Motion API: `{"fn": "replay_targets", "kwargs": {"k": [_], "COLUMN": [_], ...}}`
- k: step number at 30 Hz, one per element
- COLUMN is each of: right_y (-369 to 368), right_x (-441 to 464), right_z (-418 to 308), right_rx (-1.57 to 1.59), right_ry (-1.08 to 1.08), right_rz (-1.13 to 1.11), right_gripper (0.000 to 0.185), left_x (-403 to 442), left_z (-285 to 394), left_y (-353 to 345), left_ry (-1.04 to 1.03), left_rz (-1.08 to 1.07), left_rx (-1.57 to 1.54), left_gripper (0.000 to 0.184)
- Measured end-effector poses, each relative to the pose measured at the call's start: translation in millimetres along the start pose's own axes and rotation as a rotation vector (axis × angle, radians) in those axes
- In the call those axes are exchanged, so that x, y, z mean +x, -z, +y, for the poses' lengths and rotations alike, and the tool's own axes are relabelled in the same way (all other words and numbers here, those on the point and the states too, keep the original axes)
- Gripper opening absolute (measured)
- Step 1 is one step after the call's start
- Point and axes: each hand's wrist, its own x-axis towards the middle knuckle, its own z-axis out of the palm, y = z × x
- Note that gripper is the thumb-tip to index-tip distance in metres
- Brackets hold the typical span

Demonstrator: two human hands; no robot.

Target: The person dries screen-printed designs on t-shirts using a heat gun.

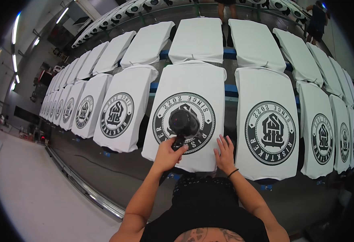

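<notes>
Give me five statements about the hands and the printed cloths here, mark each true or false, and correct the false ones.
1. The left hand grips a black handheld tool. True.
2. The right hand is wrapped around a second tool. False: the right hand holds no tool; its fingers are spread at the edge of the nearest white cloth.
3. The black handheld tool hides part of the round print from the camera. True.
4. The front-row cloth just to the right is blank. False: that neighbouring cloth bears a round dark print.
5. A dark band circles the right wrist. True.
</notes>
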Motion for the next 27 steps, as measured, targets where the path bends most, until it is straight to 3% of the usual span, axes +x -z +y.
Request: {"fn": "replay_targets", "kwargs": {"k": [4, 7, 9, 15, 17, 27], "right_y": [-9.7, -20.4, -28.7, -51.1, -56.0, -68.4], "right_x": [14.7, 23.6, 26.0, 36.7, 38.1, 45.0], "right_z": [0.1, -4.1, -7.7, -16.4, -18.0, -32.3], "right_rx": [-0.065, -0.119, -0.149, -0.243, -0.258, -0.368], "right_ry": [0.046, 0.063, 0.081, 0.025, 0.011, -0.114], "right_rz": [-0.036, -0.073, -0.097, -0.142, -0.165, -0.114], "right_gripper": [0.053, 0.055, 0.057, 0.065, 0.067, 0.071], "left_x": [-29.0, -50.8, -60.2, -81.1, -82.7, 4.7], "left_z": [-10.1, -11.6, -15.4, -40.0, -48.9, -50.1], "left_y": [21.7, 29.1, 40.8, 76.6, 97.0, 170.3], "left_ry": [0.060, 0.109, 0.132, 0.130, 0.130, -0.019], "left_rz": [0.014, 0.108, 0.119, 0.256, 0.270, 0.326], "left_rx": [-0.061, 0.001, 0.009, -0.060, -0.128, -0.098], "left_gripper": [0.043, 0.032, 0.037, 0.027, 0.033, 0.022]}}
